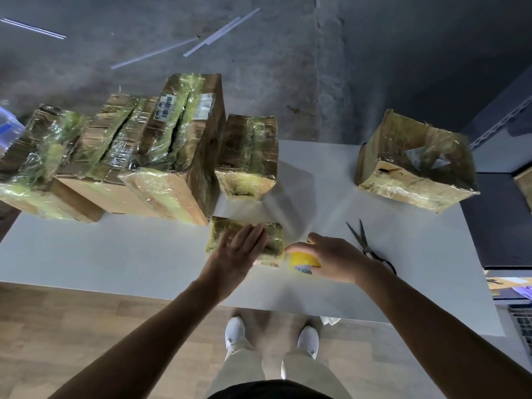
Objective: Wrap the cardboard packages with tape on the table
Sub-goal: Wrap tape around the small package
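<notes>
A white table [115, 254] carries a row of tape-wrapped cardboard packages [161, 156] along its far edge. Nearer, the left hand [239, 251] presses flat, fingers straight, on a small package [273, 236]. Just beside it, the right hand [334, 257] curls its fingers around a yellow tape roll [302, 260], with scissors [365, 246] near.

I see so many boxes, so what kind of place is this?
Probably a packing workroom: taped cardboard packages line a white table, the right hand holds a yellow tape roll, scissors lie nearby.
</notes>
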`<state>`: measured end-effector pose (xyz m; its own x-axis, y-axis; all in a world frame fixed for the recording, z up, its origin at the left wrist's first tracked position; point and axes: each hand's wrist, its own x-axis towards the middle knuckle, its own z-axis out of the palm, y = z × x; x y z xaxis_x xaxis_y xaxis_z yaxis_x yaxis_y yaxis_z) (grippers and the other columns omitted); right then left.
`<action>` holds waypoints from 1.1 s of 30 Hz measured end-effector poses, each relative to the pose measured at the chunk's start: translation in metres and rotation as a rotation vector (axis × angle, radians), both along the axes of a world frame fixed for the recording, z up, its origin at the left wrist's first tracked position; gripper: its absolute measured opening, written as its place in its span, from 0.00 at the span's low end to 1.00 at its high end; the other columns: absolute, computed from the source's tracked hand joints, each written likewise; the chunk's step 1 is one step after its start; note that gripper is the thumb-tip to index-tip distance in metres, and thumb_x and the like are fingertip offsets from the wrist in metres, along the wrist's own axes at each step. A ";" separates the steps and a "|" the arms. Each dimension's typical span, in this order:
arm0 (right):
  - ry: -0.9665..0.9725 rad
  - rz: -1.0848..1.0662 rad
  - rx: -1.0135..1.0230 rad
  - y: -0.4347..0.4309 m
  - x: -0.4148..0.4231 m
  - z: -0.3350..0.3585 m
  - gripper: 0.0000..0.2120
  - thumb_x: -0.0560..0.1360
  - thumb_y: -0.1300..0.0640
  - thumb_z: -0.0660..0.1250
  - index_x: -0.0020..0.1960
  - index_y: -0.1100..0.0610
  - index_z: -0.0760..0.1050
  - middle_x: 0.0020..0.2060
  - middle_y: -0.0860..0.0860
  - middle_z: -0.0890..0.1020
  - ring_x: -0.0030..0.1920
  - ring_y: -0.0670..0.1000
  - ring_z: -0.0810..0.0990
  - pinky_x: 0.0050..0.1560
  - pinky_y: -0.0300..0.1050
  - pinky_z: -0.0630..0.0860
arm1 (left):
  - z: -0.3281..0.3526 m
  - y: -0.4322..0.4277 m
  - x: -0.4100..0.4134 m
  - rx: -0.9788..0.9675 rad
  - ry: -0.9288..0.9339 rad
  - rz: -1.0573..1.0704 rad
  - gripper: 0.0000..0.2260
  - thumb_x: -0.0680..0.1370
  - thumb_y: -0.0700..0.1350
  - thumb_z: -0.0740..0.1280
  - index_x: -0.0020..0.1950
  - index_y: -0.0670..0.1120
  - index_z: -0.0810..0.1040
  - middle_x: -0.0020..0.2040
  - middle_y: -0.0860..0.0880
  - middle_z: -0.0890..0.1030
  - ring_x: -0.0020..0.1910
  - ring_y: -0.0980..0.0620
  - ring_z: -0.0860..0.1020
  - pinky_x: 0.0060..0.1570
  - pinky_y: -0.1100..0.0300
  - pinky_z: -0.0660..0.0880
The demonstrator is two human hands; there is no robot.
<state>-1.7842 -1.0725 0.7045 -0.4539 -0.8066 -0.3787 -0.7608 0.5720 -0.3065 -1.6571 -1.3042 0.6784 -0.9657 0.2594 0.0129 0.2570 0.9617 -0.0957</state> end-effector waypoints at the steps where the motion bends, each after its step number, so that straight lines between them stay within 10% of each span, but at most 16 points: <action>1: -0.045 -0.049 -0.013 0.002 0.001 -0.002 0.22 0.78 0.50 0.63 0.69 0.36 0.63 0.53 0.49 0.69 0.48 0.55 0.76 0.44 0.43 0.69 | 0.002 -0.007 -0.005 0.018 0.015 -0.027 0.26 0.73 0.44 0.65 0.71 0.43 0.69 0.70 0.43 0.73 0.65 0.43 0.73 0.53 0.46 0.76; 6: -0.281 -0.280 -0.206 0.021 -0.004 -0.006 0.24 0.72 0.61 0.64 0.62 0.38 0.69 0.53 0.44 0.68 0.51 0.48 0.74 0.50 0.45 0.74 | 0.028 -0.021 -0.033 0.263 -0.190 -0.052 0.31 0.67 0.40 0.77 0.69 0.47 0.73 0.66 0.48 0.77 0.58 0.49 0.79 0.48 0.49 0.77; 10: -0.319 -0.341 -0.225 0.029 -0.016 -0.017 0.22 0.73 0.62 0.65 0.62 0.43 0.72 0.53 0.45 0.70 0.54 0.46 0.73 0.55 0.42 0.71 | 0.034 -0.023 -0.052 0.432 -0.589 0.164 0.30 0.75 0.35 0.69 0.74 0.52 0.65 0.63 0.49 0.78 0.49 0.59 0.77 0.48 0.62 0.72; 15: -0.237 -0.393 -0.196 0.020 -0.027 -0.038 0.22 0.75 0.68 0.58 0.65 0.51 0.74 0.62 0.50 0.77 0.62 0.50 0.74 0.60 0.40 0.68 | 0.024 -0.024 -0.085 0.446 -0.799 0.250 0.26 0.77 0.41 0.68 0.73 0.54 0.66 0.65 0.49 0.76 0.57 0.52 0.76 0.55 0.54 0.73; 33: -0.137 -0.153 -0.069 0.023 -0.036 -0.050 0.31 0.72 0.76 0.55 0.65 0.48 0.75 0.63 0.53 0.73 0.64 0.53 0.72 0.61 0.43 0.69 | 0.025 -0.013 -0.098 0.330 -0.751 0.193 0.25 0.75 0.38 0.68 0.70 0.51 0.67 0.67 0.49 0.74 0.59 0.50 0.72 0.53 0.55 0.71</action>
<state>-1.8203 -1.0497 0.6545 -0.5213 -0.7583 -0.3914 -0.6150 0.6518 -0.4437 -1.7547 -1.3176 0.7031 -0.7750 0.1847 -0.6043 -0.0316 0.9438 0.3290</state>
